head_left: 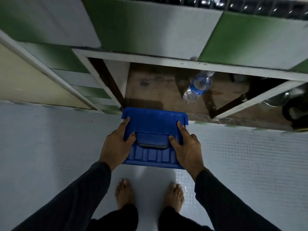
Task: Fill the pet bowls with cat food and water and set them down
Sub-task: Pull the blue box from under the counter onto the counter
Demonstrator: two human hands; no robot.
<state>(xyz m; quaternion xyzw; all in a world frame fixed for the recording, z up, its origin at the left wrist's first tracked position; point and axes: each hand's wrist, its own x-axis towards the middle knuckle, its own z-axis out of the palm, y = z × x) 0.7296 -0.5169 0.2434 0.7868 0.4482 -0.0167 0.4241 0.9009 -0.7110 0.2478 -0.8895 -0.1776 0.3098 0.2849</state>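
Observation:
I hold a blue plastic container (154,121) with a lid and a recessed handle in front of me, above the floor. My left hand (115,145) grips its left side, thumb by the handle and fingers round the edge. My right hand (187,147) grips its right side the same way. A clear water bottle (197,87) with a blue label stands on the brown shelf inside the open cabinet beyond the container. No pet bowl is clearly visible.
The cabinet opening (150,87) under the green-and-white tiled counter has a white frame. A metal vessel (277,99) and dark items sit in the right compartment. My bare feet (124,194) stand on the pale tiled floor (50,147).

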